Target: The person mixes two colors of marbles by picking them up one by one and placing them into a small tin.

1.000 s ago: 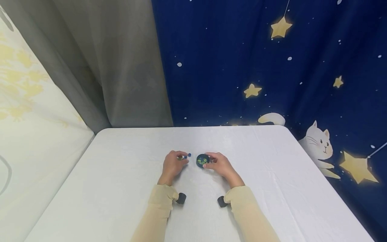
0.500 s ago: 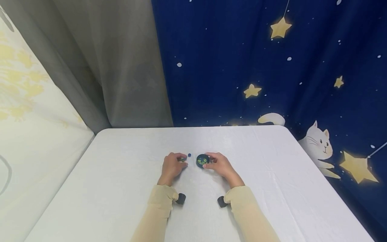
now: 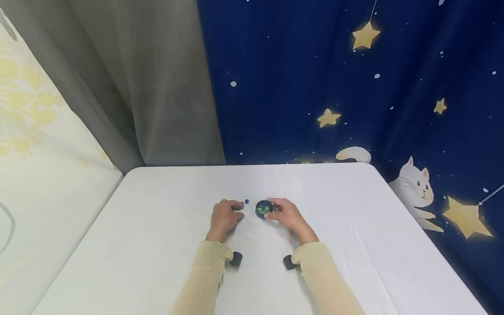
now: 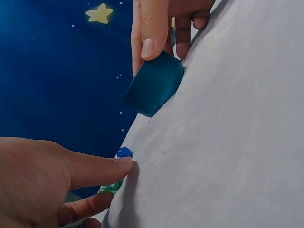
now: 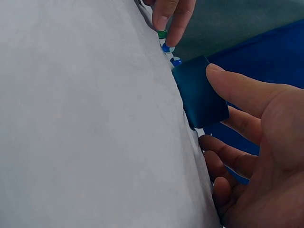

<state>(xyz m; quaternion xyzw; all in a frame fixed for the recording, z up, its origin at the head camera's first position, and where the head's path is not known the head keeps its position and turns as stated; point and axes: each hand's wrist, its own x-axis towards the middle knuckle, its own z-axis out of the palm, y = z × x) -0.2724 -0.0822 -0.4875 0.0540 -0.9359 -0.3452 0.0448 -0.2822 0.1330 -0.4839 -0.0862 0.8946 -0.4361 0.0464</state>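
Note:
Thumb and fingers of my right hand [image 3: 288, 214] grip the side of a small round dark teal container [image 5: 199, 95], standing near the table's middle. In the head view its top shows green and blue bits inside the dark rim. My left hand [image 3: 226, 216] rests to the left of it, thumb and forefinger parted around small glass marbles. A green marble [image 5: 162, 34] and a blue marble [image 5: 168, 48] lie at those fingertips, with a forefinger right at the blue one. Another blue marble [image 3: 246, 201] sits between the left hand and the container.
A white cloth covers the table [image 3: 189, 183]. Black wrist cameras, one on the left sleeve [image 3: 236, 258] and one on the right sleeve [image 3: 289, 262], stick out inward. Behind the far edge hang a grey curtain [image 3: 173, 96] and a blue star curtain [image 3: 283, 96].
My left fingers have drawn back slightly to the left, with the marbles at them shifting a little. The right hand and the container have stayed put.

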